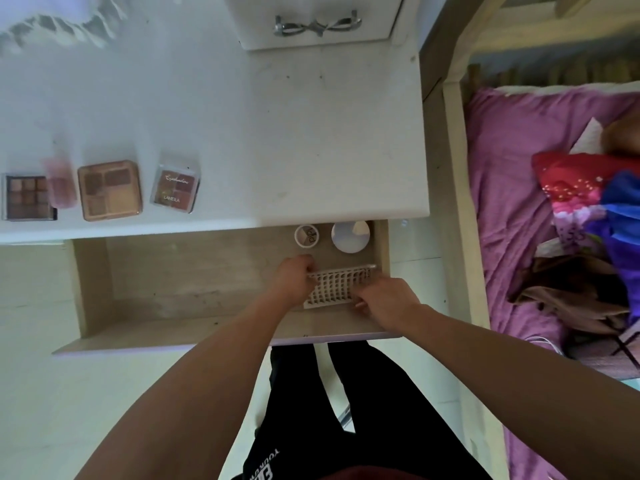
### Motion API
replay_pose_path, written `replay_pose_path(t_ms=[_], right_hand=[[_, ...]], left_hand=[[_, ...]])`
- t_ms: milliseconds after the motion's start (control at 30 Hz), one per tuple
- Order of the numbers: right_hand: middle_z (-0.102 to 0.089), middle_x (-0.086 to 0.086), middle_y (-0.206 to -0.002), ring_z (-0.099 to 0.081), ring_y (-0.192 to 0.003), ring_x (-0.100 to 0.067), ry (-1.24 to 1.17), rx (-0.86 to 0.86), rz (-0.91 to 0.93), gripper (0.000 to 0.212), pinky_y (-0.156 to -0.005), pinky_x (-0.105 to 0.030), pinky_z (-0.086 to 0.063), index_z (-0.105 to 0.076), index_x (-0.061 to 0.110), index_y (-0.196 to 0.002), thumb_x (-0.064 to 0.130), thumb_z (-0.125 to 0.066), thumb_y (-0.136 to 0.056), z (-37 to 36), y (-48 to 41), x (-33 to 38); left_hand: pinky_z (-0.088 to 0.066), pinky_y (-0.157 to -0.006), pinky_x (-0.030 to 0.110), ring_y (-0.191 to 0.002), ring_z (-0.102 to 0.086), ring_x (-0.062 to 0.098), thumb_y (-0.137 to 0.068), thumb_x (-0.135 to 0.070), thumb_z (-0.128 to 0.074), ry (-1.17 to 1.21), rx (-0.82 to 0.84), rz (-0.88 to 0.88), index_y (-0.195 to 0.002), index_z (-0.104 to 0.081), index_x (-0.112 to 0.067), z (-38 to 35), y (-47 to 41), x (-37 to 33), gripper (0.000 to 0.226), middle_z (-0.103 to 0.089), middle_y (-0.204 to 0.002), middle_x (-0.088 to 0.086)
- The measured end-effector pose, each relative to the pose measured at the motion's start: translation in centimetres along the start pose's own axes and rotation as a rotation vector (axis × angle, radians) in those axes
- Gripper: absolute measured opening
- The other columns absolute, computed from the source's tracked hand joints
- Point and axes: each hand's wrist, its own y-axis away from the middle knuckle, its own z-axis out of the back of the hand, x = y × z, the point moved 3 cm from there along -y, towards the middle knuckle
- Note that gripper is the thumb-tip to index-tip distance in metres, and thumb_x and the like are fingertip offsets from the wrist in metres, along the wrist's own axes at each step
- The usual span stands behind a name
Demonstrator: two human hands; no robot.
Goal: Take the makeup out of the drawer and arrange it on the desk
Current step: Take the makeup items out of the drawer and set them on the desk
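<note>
The wooden drawer (173,282) is pulled open below the white desk (311,133). At its right end lies a white tray of false lashes (337,284). My left hand (292,278) grips the tray's left edge and my right hand (388,301) grips its lower right corner. Behind the tray sit a small white jar (307,236) and a round white compact (350,235). On the desk's left stand a dark eyeshadow palette (26,197), a pink bottle (60,183), a tan palette (110,189) and a clear-cased eyeshadow quad (176,188) in a row.
A small upper drawer with a bow-shaped metal handle (317,26) sits at the desk's back. A bed with a purple sheet (512,174) and a wooden frame stands right of the desk. My legs in black trousers (346,410) are below the drawer front.
</note>
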Motion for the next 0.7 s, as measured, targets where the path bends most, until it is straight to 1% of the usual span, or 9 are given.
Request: replay_pose_path(t_ms=[100,200,267,367,433,500,533,600,700], right_hand=[[-0.066,0.002,-0.104,-0.062,-0.095,-0.02,-0.182,-0.049,-0.054,0.02,-0.079,-0.031,-0.048,-0.062,0.024,-0.103,0.038,-0.05,-0.098,1.2,1.3,-0.5],[-0.069,0.011,-0.092,-0.061,-0.081,-0.011,-0.327,-0.135,-0.096,0.013,-0.073,-0.029,-0.051,-0.061,0.031,-0.093,0.036,-0.05,-0.096,2.9,2.7,-0.9],[-0.068,0.014,-0.087,-0.061,-0.077,-0.008,-0.407,-0.163,-0.11,0.012,-0.07,-0.028,-0.052,-0.062,0.033,-0.093,0.033,-0.05,-0.095,4.2,3.3,-1.1],[-0.064,0.009,-0.09,-0.058,-0.078,-0.011,-0.48,-0.242,-0.13,0.013,-0.065,-0.022,-0.044,-0.062,0.025,-0.105,0.025,-0.056,-0.094,7.2,4.0,-0.7],[-0.062,0.006,-0.09,-0.057,-0.078,-0.011,-0.576,-0.293,-0.14,0.014,-0.064,-0.016,-0.04,-0.063,0.021,-0.107,0.02,-0.059,-0.094,9.2,3.8,-0.4],[-0.062,0.007,-0.085,-0.059,-0.077,-0.012,-0.691,-0.334,-0.151,0.008,-0.064,-0.017,-0.042,-0.064,0.017,-0.1,0.017,-0.061,-0.093,11.4,3.4,0.4],[-0.063,0.006,-0.082,-0.061,-0.073,-0.012,-0.774,-0.345,-0.165,0.007,-0.062,-0.016,-0.044,-0.065,0.013,-0.099,0.014,-0.063,-0.092,12.4,3.2,0.8],[-0.062,0.001,-0.078,-0.063,-0.059,-0.005,-0.979,-0.332,-0.205,0.013,-0.049,-0.014,-0.045,-0.064,0.002,-0.104,0.007,-0.064,-0.092,13.9,2.8,1.4],[-0.063,-0.006,-0.083,-0.062,-0.048,0.0,-1.156,-0.273,-0.272,0.015,-0.042,-0.012,-0.043,-0.06,0.0,-0.108,0.003,-0.062,-0.093,15.1,2.2,2.3]], left_hand=[[-0.047,-0.076,0.033,-0.094,-0.061,0.029,-0.084,-0.01,-0.063,0.131,-0.033,0.023,-0.1,-0.064,-0.007,1.9,1.7,0.6,0.016,-0.066,-0.099,0.011],[-0.046,-0.071,0.033,-0.08,-0.06,0.024,-0.081,-0.002,-0.064,0.278,-0.08,0.0,-0.091,-0.066,-0.001,4.7,3.9,1.2,0.011,-0.068,-0.09,0.017],[-0.049,-0.07,0.037,-0.077,-0.06,0.022,-0.082,-0.002,-0.062,0.403,-0.104,-0.008,-0.089,-0.067,-0.004,6.7,5.6,1.5,0.009,-0.067,-0.086,0.018],[-0.052,-0.073,0.035,-0.084,-0.062,0.022,-0.089,0.002,-0.058,0.513,-0.104,0.029,-0.096,-0.066,-0.01,9.9,8.4,1.7,0.016,-0.067,-0.095,0.014],[-0.053,-0.063,0.023,-0.084,-0.063,0.02,-0.091,0.001,-0.057,0.557,-0.111,0.045,-0.106,-0.065,-0.006,11.8,9.3,1.8,0.018,-0.066,-0.102,0.014],[-0.049,-0.053,0.015,-0.078,-0.063,0.015,-0.092,0.0,-0.056,0.605,-0.147,0.041,-0.111,-0.064,-0.003,14.3,10.2,1.7,0.021,-0.065,-0.102,0.015],[-0.049,-0.052,0.016,-0.077,-0.063,0.015,-0.093,-0.001,-0.056,0.622,-0.163,0.035,-0.112,-0.064,-0.003,15.4,10.3,1.7,0.021,-0.066,-0.102,0.016],[-0.05,-0.056,0.021,-0.079,-0.063,0.016,-0.094,-0.003,-0.055,0.64,-0.173,0.031,-0.114,-0.064,-0.005,17.4,10.1,1.6,0.021,-0.066,-0.102,0.015],[-0.05,-0.06,0.023,-0.081,-0.062,0.017,-0.095,-0.006,-0.054,0.591,-0.174,0.03,-0.114,-0.064,-0.007,19.8,8.6,1.1,0.021,-0.064,-0.102,0.015]])
